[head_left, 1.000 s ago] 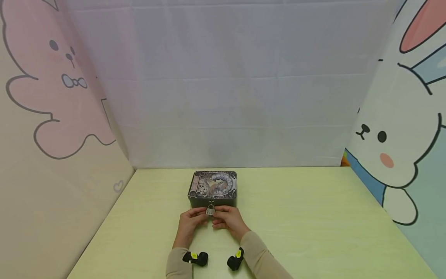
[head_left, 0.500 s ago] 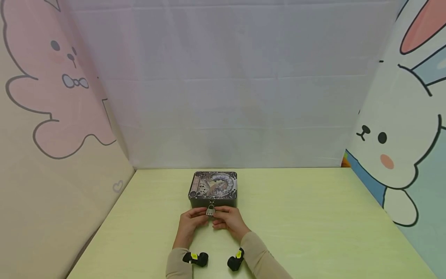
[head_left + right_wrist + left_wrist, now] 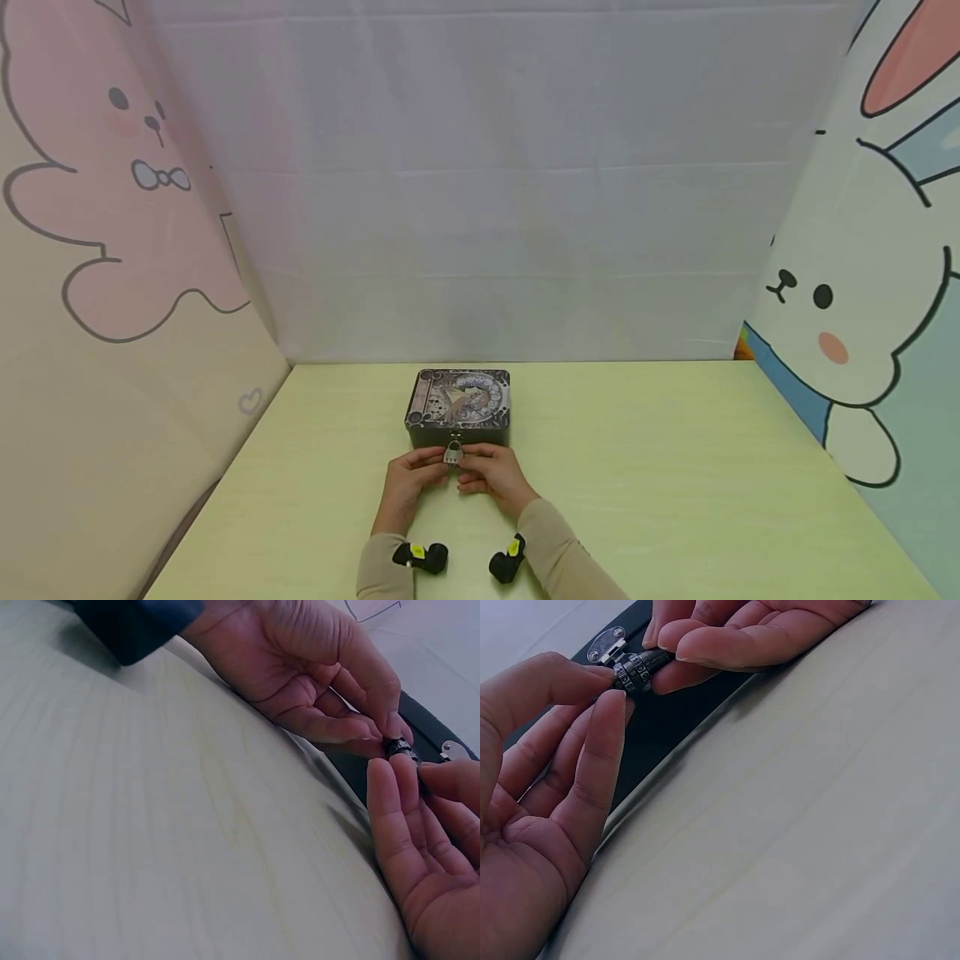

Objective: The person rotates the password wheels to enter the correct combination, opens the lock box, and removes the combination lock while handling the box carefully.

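Note:
A tin box (image 3: 457, 400) with an ornate printed lid and dark sides sits on the table. On its front hangs a small combination padlock (image 3: 453, 454), hooked through a metal hasp (image 3: 607, 645). Number dials (image 3: 632, 675) show on the lock in the left wrist view. My left hand (image 3: 407, 479) pinches one end of the padlock between thumb and fingers. From the other side my right hand (image 3: 497, 475) pinches the opposite end, its thumb at the dials in the right wrist view. Fingertips hide parts of the lock; whether its shackle is locked I cannot tell.
The pale yellow-green table (image 3: 675, 467) stretches out on both sides of the box. A white cloth (image 3: 510, 183) hangs behind it, and printed cartoon panels stand left and right. Black wrist cameras (image 3: 423, 557) are strapped over the beige sleeves (image 3: 570, 554).
Both hands, the padlock and the tin box stay in the same places. The printed cloth on the left has shifted slightly outward.

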`<state>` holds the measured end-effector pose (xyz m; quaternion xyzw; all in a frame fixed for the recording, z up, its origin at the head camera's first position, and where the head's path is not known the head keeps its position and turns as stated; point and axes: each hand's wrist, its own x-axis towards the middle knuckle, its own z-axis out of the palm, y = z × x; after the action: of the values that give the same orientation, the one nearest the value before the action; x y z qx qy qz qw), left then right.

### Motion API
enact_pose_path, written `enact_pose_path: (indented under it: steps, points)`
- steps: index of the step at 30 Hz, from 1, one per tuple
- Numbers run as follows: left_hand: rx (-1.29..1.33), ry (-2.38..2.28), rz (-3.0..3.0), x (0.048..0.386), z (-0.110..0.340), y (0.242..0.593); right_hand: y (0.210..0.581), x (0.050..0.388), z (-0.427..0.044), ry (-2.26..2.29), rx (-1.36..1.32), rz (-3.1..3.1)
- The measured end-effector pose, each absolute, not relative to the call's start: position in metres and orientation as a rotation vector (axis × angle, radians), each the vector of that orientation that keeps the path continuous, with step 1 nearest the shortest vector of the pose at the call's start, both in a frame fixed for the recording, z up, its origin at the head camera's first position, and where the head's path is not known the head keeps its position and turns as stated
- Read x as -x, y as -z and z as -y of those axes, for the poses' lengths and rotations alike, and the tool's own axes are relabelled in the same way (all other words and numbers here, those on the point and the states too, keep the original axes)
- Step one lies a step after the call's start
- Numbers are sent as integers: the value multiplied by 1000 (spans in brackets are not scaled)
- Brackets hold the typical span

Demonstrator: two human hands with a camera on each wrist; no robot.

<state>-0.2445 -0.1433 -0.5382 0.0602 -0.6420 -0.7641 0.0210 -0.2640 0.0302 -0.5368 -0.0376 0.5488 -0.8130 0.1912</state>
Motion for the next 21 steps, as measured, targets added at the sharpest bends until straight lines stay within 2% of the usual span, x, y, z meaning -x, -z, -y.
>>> enact_pose_path:
  steps: [21]
  points:
    - [-149,2345,2010,247,145,543,536,263,-30,2277,86,-1552]
